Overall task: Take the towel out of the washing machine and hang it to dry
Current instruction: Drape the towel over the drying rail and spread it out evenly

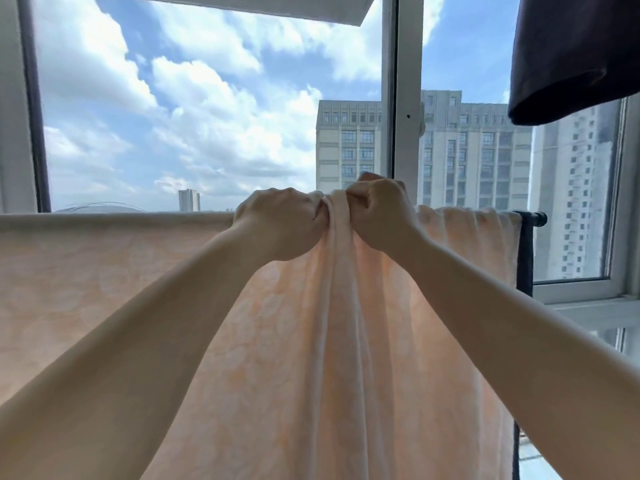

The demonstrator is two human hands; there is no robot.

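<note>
A large pale peach towel point(104, 278) with a faint floral weave hangs over a dark rail point(533, 218), spanning almost the whole width of the view. Its top edge lies flat on the left and is bunched into folds in the middle. My left hand point(280, 223) and my right hand point(377, 211) are fists side by side on that bunched top edge, each gripping a fold of the cloth. Long creases run down from where the hands hold it. The rail shows only at its right end; the towel hides everything else of it.
Behind the rail is a big window with a white frame post point(401, 98). A dark garment point(575, 57) hangs at the top right. The rack's dark upright point(524, 258) stands at the right, next to the window sill point(588, 306).
</note>
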